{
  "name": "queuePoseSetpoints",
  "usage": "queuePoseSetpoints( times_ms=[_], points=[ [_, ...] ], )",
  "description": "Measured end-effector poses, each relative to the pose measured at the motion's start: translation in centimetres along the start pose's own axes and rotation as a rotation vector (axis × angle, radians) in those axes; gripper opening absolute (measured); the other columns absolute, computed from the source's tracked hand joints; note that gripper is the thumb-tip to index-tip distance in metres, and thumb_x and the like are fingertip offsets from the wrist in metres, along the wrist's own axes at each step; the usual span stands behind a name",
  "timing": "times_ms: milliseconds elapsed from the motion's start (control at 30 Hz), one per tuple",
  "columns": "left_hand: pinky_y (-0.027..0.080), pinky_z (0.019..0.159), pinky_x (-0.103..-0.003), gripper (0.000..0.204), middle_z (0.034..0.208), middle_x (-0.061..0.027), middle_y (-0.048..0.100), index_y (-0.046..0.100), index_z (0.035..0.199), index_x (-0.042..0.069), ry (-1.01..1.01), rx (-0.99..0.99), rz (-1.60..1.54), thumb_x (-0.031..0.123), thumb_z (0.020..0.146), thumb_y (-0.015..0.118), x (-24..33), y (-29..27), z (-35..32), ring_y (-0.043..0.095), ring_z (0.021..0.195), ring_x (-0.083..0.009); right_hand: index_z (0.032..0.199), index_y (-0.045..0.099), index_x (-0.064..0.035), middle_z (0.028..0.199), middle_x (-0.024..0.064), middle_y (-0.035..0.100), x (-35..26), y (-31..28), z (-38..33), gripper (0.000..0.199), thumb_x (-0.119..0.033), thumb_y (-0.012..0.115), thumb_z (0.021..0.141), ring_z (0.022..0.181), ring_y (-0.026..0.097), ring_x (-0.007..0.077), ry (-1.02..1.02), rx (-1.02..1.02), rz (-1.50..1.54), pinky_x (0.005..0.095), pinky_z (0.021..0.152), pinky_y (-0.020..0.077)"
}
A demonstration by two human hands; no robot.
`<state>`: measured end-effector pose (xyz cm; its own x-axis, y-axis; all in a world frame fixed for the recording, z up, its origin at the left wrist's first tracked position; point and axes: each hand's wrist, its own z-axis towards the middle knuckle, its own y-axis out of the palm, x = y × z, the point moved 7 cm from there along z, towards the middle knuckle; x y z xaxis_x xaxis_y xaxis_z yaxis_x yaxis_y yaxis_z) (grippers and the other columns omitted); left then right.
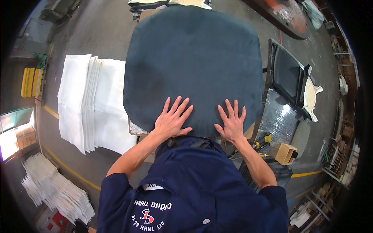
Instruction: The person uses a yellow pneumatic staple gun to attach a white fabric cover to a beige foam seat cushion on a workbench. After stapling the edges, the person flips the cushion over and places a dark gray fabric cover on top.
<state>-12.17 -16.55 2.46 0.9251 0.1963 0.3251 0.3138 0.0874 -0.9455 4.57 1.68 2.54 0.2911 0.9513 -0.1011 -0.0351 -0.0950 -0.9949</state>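
Note:
A large dark blue-grey padded panel [194, 62] with rounded corners lies flat in front of me, covering most of the worktable beneath it. My left hand [172, 119] rests palm down near its front edge, with the fingers spread. To the right, my right hand [232, 121] lies flat on the same panel, fingers apart and pointing away from me. Neither hand holds anything. What supports the panel is mostly hidden under it.
White sheets [75, 101] are stacked at the left, and another white stack [54, 186] sits lower left. On the right, black upholstered pads [287, 72] lie on a plastic-wrapped surface [276, 116], near a yellow-and-black tool [263, 141] and a small wooden box [285, 153].

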Motion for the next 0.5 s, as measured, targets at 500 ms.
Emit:
queuePoseSetpoints(
  times_ms=[500],
  points=[
    [0.004,0.124,-0.067,0.072,0.172,-0.0196,0.018,0.034,0.162,0.005,-0.564,0.401,0.17,0.037,0.1,0.055,-10.1,-3.4,-3.5,0.008,0.159,-0.045,0.162,0.036,-0.0135,0.172,0.0212,0.015,6.1,0.1,0.6,0.067,-0.043,0.05,0.103,0.156,0.007,0.0522,0.466,0.068,-0.013,0.076,0.116,0.0102]
  ],
)
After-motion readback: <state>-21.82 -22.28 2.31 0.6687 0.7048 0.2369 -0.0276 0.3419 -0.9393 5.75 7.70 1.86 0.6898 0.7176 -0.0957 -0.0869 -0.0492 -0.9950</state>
